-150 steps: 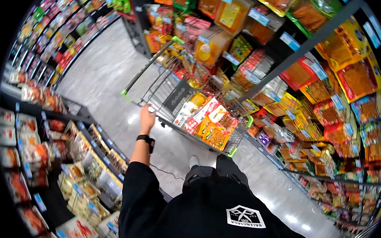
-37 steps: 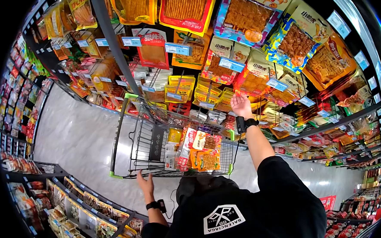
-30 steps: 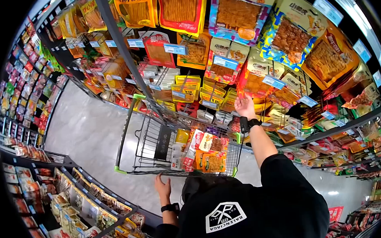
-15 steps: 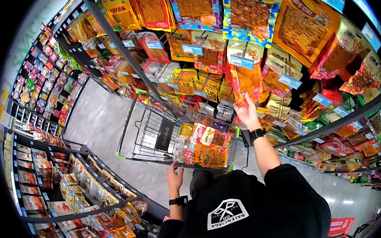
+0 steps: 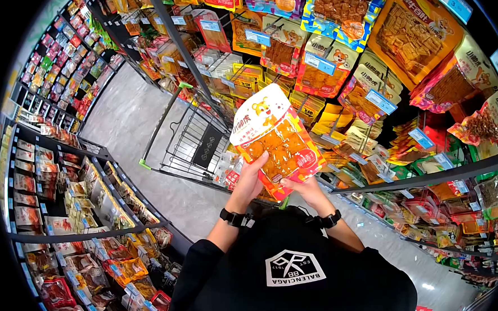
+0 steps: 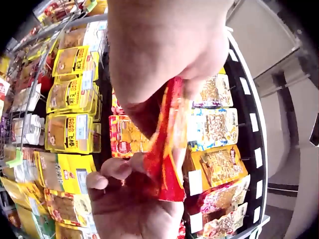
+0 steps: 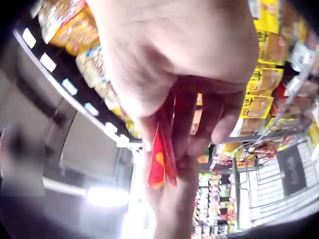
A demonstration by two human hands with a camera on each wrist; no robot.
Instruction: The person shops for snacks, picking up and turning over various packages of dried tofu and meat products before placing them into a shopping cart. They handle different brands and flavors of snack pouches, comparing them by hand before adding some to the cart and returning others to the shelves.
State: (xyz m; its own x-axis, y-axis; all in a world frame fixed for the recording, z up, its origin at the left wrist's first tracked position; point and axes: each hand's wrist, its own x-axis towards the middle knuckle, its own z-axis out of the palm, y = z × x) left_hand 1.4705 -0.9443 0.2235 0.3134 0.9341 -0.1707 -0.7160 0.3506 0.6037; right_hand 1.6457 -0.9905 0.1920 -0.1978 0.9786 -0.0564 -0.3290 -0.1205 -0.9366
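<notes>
Head view, right hand (image 5: pixel 308 189): shifted from rack (image 5: pixel 430 177) to centre — pinches packet (image 5: pixel 282 145) by lower edge.
Left hand (image 5: pixel 248 183): grips packet's lower left.
Left wrist view: packet edge-on, near centre.
Right wrist view: packet edge-on — below centre.

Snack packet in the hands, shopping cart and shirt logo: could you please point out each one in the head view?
Snack packet (image 5: pixel 278 144), head view, on the middle of its front.
Shopping cart (image 5: pixel 206 147), head view, on its dark panel.
Shirt logo (image 5: pixel 295 268), head view, on the middle of the emblem.
</notes>
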